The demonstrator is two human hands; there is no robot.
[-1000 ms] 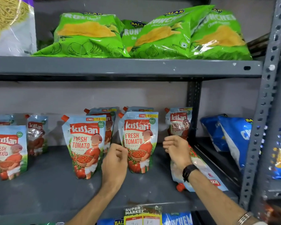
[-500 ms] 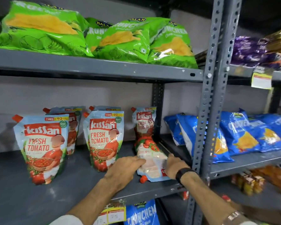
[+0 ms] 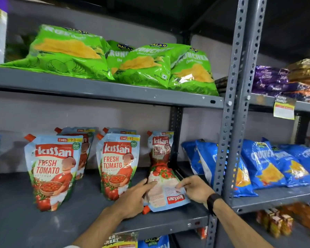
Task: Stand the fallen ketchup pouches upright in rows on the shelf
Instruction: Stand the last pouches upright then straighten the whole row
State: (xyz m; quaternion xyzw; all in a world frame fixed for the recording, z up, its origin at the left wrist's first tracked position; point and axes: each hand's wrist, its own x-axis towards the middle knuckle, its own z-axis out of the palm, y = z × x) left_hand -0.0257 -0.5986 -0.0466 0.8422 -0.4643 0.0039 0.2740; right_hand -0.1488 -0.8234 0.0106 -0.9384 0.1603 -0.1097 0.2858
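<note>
Fallen ketchup pouch (image 3: 164,190): flat, back up, cap toward shelf (image 3: 16,212) front edge, right end. Soft, heavy, slippery film. Left hand (image 3: 134,197), right hand (image 3: 195,189): fingers spread, pressing its sides, not clamped. Lift by both side seams.

**What I'm wearing, head cam**

Two bare forearms in view, no gloves, no rings I can make out. R wrist: black watch (image 3: 213,201), wide dark band, snug fit, face not visible from this angle. L arm: bare up to bottom edge of frame, where a bit of pale sleeve (image 3: 71,246) shows. L hand (image 3: 132,199) & R hand (image 3: 195,189) both bare, nails short.
</note>
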